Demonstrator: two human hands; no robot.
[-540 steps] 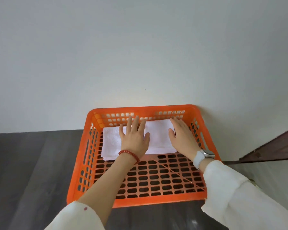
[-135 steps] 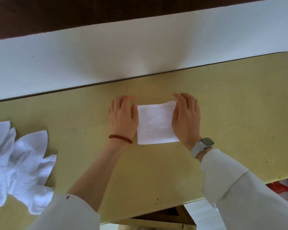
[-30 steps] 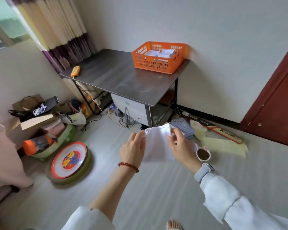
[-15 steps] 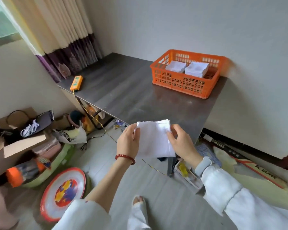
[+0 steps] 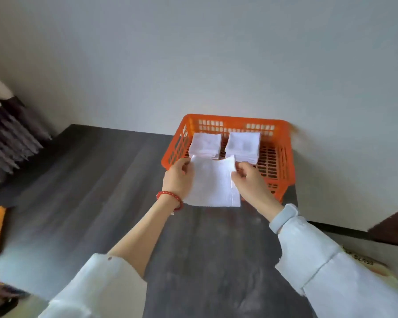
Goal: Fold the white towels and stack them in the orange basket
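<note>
Folded towel [image 5: 213, 184] held in air at basket's near rim, left hand [image 5: 178, 179] and right hand [image 5: 251, 182] each pinching a top corner, fingers clamped. Orange basket [image 5: 283, 157] lies directly ahead; two stacks [image 5: 206, 144] inside, left stack marginally nearer left hand.

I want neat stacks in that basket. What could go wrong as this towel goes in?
The folded white towel is pinched only at its top corners by the left hand and right hand, so it may fall open. Dropped carelessly, it could land skewed on a stack of folded white towels, or snag the orange plastic basket rim.
</note>
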